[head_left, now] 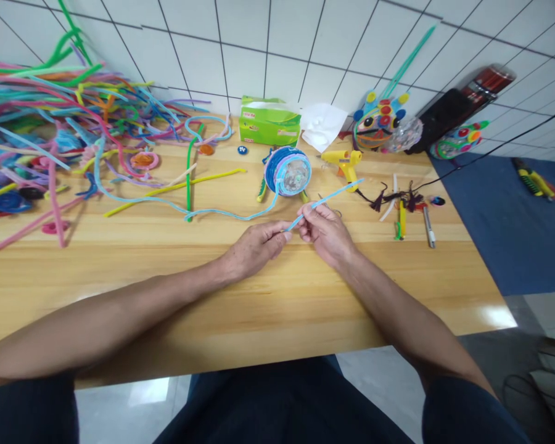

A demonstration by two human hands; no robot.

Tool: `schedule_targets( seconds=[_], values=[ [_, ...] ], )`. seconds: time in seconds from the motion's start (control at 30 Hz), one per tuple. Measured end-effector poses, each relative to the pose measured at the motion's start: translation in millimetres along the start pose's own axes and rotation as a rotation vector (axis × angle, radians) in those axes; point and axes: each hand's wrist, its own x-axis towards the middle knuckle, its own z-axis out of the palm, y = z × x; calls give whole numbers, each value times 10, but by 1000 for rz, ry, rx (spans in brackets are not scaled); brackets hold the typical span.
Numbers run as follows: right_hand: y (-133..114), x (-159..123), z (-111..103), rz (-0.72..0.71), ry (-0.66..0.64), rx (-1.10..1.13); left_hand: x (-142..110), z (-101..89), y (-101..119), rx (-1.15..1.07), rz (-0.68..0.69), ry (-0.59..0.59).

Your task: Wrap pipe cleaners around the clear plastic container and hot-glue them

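A light blue pipe cleaner (335,195) slants up to the right between my two hands. My left hand (259,246) pinches its lower end, and my right hand (321,228) is closed around it a little higher up. Just beyond the hands stands a round bottle piece (287,171) wrapped in blue pipe cleaners, its clear end facing me. From it a long light blue pipe cleaner (231,214) trails left across the table. A yellow glue gun (343,161) lies behind my right hand.
Many coloured pipe cleaners (106,117) are heaped on the left of the wooden table (189,327). A green tissue pack (269,123) stands against the tiled wall. Decorated figures (382,123), a dark red flask (488,83), a marker (428,227) and a black cord (481,154) are on the right.
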Motion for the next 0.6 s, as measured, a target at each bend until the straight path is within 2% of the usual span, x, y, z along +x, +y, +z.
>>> schedule_targets(
  seconds=[0.13, 0.23, 0.43, 0.6],
  values=[
    [32, 3, -7, -20, -5, -24, -4, -19, 13, -44, 14, -16],
    [51, 22, -22, -36, 6, -32, 1, -33, 11, -63, -26, -40],
    [12, 60, -82, -117, 96, -30, 1, -41, -34, -45, -107, -76],
    [51, 20, -67, -156, -35, -171, 6, -49, -28, -15, -75, -65]
  ],
)
